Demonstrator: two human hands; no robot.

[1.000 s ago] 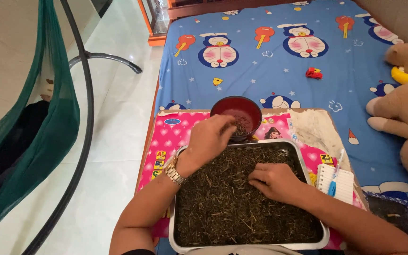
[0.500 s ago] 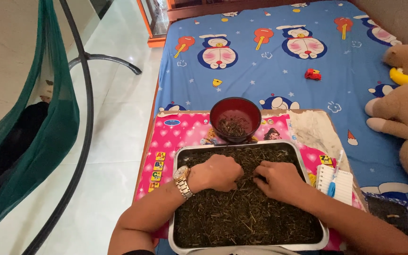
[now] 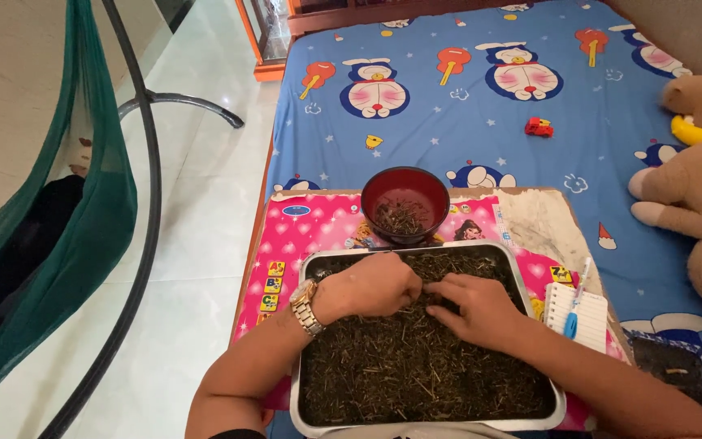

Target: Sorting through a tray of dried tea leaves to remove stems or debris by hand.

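Observation:
A metal tray [image 3: 305,268] full of dark dried stems and leaves [image 3: 400,374] sits on a pink picture board [image 3: 318,228] in front of me. My left hand [image 3: 371,284], with a wristwatch [image 3: 305,306] on the wrist, rests fingers-down in the dried stuff near the tray's far edge. My right hand [image 3: 474,307] lies beside it, fingertips touching the left hand's, pinching among the stems. Whether either hand grips a stem is hidden. Just beyond the tray stands a dark red bowl [image 3: 405,189] holding a small heap of the same stems.
A notepad with a blue pen [image 3: 576,307] lies right of the tray. A blue cartoon-print bedsheet [image 3: 448,106] stretches beyond, with a small red toy car [image 3: 539,127] and a tan plush toy [image 3: 700,203] at right. A green hammock on a black frame [image 3: 99,187] stands on the tiled floor at left.
My left hand has come back from the red bowl down into the tray and now meets my right hand among the stems. My right hand shifted slightly forward.

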